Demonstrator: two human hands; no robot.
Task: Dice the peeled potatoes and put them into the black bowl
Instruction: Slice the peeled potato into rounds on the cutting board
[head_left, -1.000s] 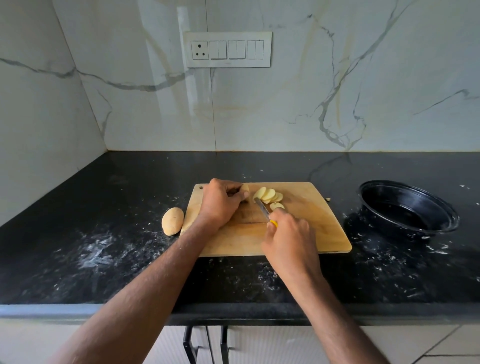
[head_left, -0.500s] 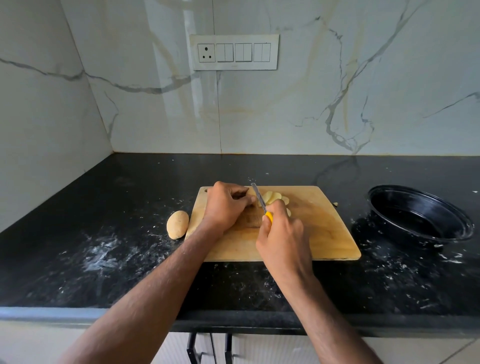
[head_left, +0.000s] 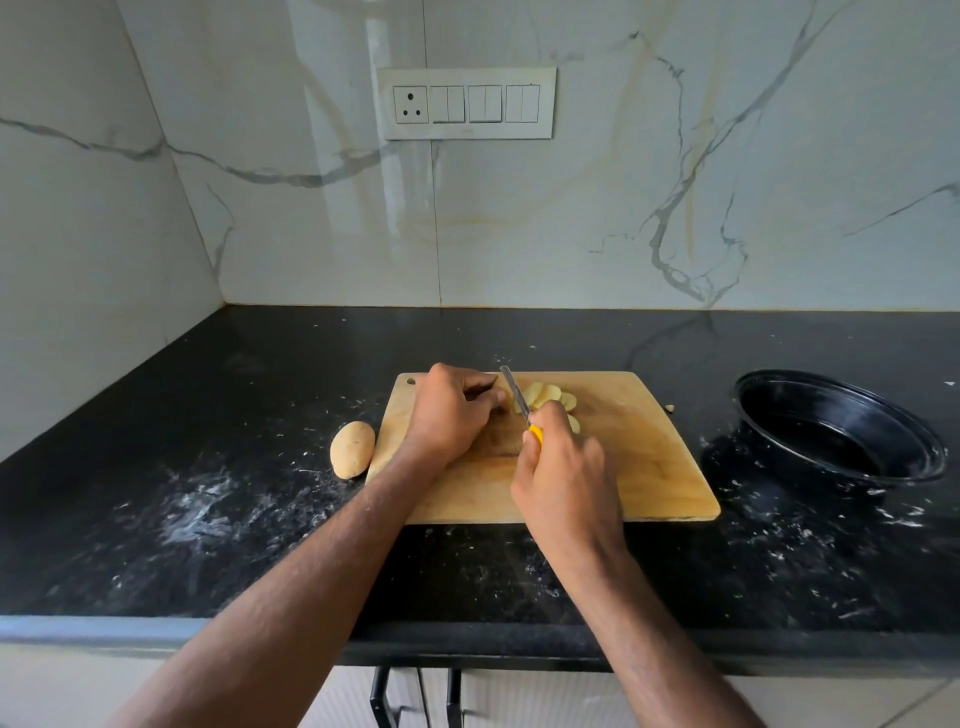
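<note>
On the cutting board (head_left: 649, 467), left hand (head_left: 447, 415) curls over a hidden potato piece; right hand (head_left: 563, 478) grips the knife (head_left: 515, 395) beside firm, likely slippery slices (head_left: 545, 397)

- Two walls (head_left: 727, 182) clad in glossy white marble-look slabs are seen, veined in grey and pale gold, meeting at a corner on the left.
- A vertical joint between slabs is visible on the back wall.
- A white switch plate (head_left: 466, 103) is mounted on the back wall, fitted with one round-pin socket and three pairs of rocker switches.
- Soft light is reflected as a pale streak on the wall above and below the plate.
- A black speckled stone countertop (head_left: 260, 519) is laid along both walls, dusted with white flecks and smears.
- Pale cabinet fronts with black handles (head_left: 387, 696) are seen below the counter edge.
</note>
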